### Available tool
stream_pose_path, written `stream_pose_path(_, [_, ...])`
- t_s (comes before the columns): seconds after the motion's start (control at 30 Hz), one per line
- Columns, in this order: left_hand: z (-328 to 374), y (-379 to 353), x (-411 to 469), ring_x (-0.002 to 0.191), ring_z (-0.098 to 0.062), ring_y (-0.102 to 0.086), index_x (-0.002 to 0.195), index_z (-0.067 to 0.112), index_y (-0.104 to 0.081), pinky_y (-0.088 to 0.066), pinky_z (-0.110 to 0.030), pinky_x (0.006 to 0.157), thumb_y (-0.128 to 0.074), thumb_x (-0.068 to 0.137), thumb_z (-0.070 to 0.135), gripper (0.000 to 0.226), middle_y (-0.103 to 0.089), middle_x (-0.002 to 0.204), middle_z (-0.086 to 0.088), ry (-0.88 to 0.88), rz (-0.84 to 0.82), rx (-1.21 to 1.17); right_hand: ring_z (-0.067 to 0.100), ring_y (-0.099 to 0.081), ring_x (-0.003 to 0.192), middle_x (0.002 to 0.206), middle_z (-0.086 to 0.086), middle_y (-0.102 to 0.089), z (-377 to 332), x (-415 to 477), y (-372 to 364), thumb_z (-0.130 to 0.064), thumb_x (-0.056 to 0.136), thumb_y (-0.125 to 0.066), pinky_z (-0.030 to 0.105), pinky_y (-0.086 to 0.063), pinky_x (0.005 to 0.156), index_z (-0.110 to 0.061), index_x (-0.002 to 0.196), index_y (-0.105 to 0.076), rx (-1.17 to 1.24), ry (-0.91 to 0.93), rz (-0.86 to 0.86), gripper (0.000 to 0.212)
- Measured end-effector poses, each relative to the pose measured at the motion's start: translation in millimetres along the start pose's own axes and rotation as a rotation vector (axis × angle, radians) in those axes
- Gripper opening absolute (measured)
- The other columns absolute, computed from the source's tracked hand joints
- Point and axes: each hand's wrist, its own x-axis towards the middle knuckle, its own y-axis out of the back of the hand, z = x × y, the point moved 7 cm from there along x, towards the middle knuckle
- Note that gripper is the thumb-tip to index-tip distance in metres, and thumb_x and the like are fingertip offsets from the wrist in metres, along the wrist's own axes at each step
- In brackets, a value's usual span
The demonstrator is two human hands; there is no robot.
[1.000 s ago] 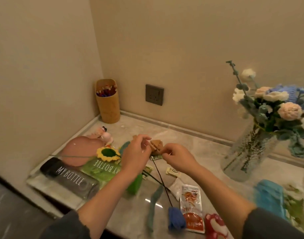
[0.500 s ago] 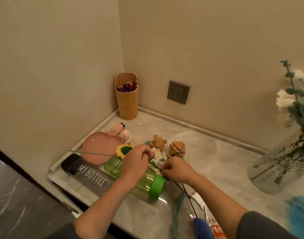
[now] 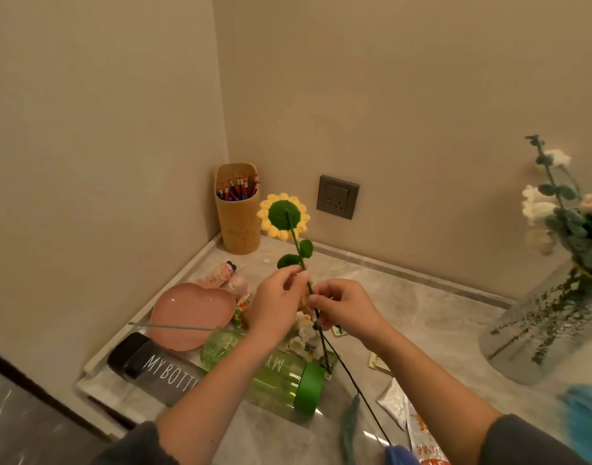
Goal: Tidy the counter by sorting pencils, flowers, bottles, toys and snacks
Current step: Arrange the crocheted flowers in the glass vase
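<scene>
A crocheted sunflower (image 3: pixel 283 216) with a yellow rim and green centre stands upright in the air on a thin green stem. My left hand (image 3: pixel 277 300) pinches the stem just under its two leaves. My right hand (image 3: pixel 344 305) grips the same stem lower down, along with a dark stem that runs down to a blue flower (image 3: pixel 400 455) at the bottom edge. Below my hands lie a green bottle (image 3: pixel 281 380) and a dark "MY BOTTLE" bottle (image 3: pixel 153 367), both on their sides. A yellow pencil cup (image 3: pixel 238 209) stands in the corner.
A pink heart-shaped plate (image 3: pixel 187 313) and small pink toy figures (image 3: pixel 225 275) lie at the left. Snack packets (image 3: pixel 418 431) rest near the front edge. A glass vase (image 3: pixel 542 333) of crocheted flowers stands at the right. A wall socket (image 3: pixel 337 197) is behind.
The sunflower has been lifted off the counter from beside the bottles and now stands upright in both hands. The view has swung left and the wooden puzzle toys are hidden behind my hands.
</scene>
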Motion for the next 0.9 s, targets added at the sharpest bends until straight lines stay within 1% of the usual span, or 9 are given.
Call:
stream_pose_path(0.07, [7, -5, 5, 0.080, -0.004, -0.067, 0.093, 0.031, -0.069, -0.056, -0.031, 0.072, -0.055, 0.094, 0.033, 0.014, -0.072, 0.085, 0.012, -0.010, -0.018, -0.121, 0.016, -0.064, 0.058, 0.076, 0.007, -0.072, 1, -1, 2, -0.008, 0.089, -0.066, 0.025, -0.056, 0.055, -0.002, 0.094, -0.071, 0.017, -0.006, 0.004, 0.009])
stream_pose_path(0.13, [13, -11, 8, 0.075, -0.008, -0.068, 0.083, 0.032, -0.068, -0.057, -0.029, 0.066, -0.057, 0.093, 0.027, 0.016, -0.072, 0.080, 0.008, -0.016, -0.033, -0.184, 0.015, -0.066, 0.060, 0.081, 0.009, -0.073, 4, -2, 6, -0.007, 0.089, -0.067, 0.025, -0.057, 0.057, -0.003, 0.098, -0.071, 0.023, -0.023, -0.006, 0.011])
stream_pose_path(0.23, [13, -20, 13, 0.076, -0.013, -0.068, 0.086, 0.029, -0.067, -0.059, -0.031, 0.068, -0.055, 0.096, 0.023, 0.017, -0.071, 0.079, 0.003, 0.017, -0.057, -0.273, 0.015, -0.070, 0.066, 0.083, 0.006, -0.074, 19, -3, 13, -0.010, 0.088, -0.069, 0.023, -0.057, 0.058, -0.011, 0.098, -0.072, -0.032, -0.106, -0.078, 0.011])
stream_pose_path(0.4, [20, -33, 22, 0.059, -0.010, -0.059, 0.096, 0.014, -0.063, -0.054, -0.026, 0.059, -0.043, 0.101, 0.012, 0.020, -0.059, 0.068, 0.002, 0.080, -0.105, -0.482, 0.018, -0.073, 0.068, 0.087, 0.008, -0.073, 81, -17, 14, -0.027, 0.086, -0.070, 0.030, -0.061, 0.058, -0.014, 0.101, -0.067, -0.618, -0.429, -0.264, 0.020])
stream_pose_path(0.47, [24, -37, 24, 0.055, -0.009, -0.054, 0.096, 0.013, -0.060, -0.051, -0.026, 0.054, -0.040, 0.102, 0.011, 0.021, -0.053, 0.068, 0.001, 0.077, -0.127, -0.520, 0.014, -0.069, 0.061, 0.082, 0.004, -0.073, 97, -22, 8, -0.031, 0.083, -0.071, 0.029, -0.059, 0.053, -0.015, 0.099, -0.069, -0.723, -0.494, -0.309, 0.023])
stream_pose_path(0.53, [25, -39, 25, 0.053, -0.010, -0.049, 0.096, 0.013, -0.059, -0.047, -0.026, 0.050, -0.038, 0.102, 0.012, 0.022, -0.050, 0.068, 0.001, 0.069, -0.135, -0.515, 0.011, -0.063, 0.054, 0.069, -0.002, -0.069, 101, -22, 4, -0.024, 0.080, -0.068, 0.023, -0.050, 0.045, -0.019, 0.083, -0.072, -0.762, -0.474, -0.313, 0.007])
stream_pose_path(0.6, [24, -38, 27, 0.051, -0.008, -0.044, 0.096, 0.014, -0.056, -0.043, -0.024, 0.045, -0.036, 0.103, 0.014, 0.022, -0.048, 0.069, 0.001, 0.062, -0.125, -0.490, 0.010, -0.058, 0.050, 0.056, -0.006, -0.063, 95, -20, 6, -0.019, 0.081, -0.064, 0.020, -0.044, 0.042, -0.020, 0.070, -0.068, -0.727, -0.440, -0.283, 0.012])
stream_pose_path(0.73, [23, -37, 34, 0.046, -0.008, -0.037, 0.095, 0.015, -0.052, -0.032, -0.022, 0.039, -0.032, 0.103, 0.017, 0.021, -0.047, 0.068, 0.000, 0.071, -0.101, -0.448, 0.010, -0.053, 0.048, 0.061, -0.004, -0.067, 67, -13, 30, -0.024, 0.092, -0.060, 0.024, -0.044, 0.046, -0.005, 0.088, -0.071, -0.452, -0.393, -0.106, 0.021])
stream_pose_path(0.9, [34, -44, 38, 0.049, -0.008, -0.037, 0.104, 0.013, -0.051, -0.031, -0.022, 0.043, -0.032, 0.104, 0.023, 0.022, -0.046, 0.068, 0.000, 0.078, -0.109, -0.433, 0.006, -0.050, 0.046, 0.059, -0.004, -0.065, 14, -3, 69, -0.026, 0.095, -0.058, 0.018, -0.039, 0.040, -0.016, 0.094, -0.073, -0.201, -0.287, 0.145, 0.019])
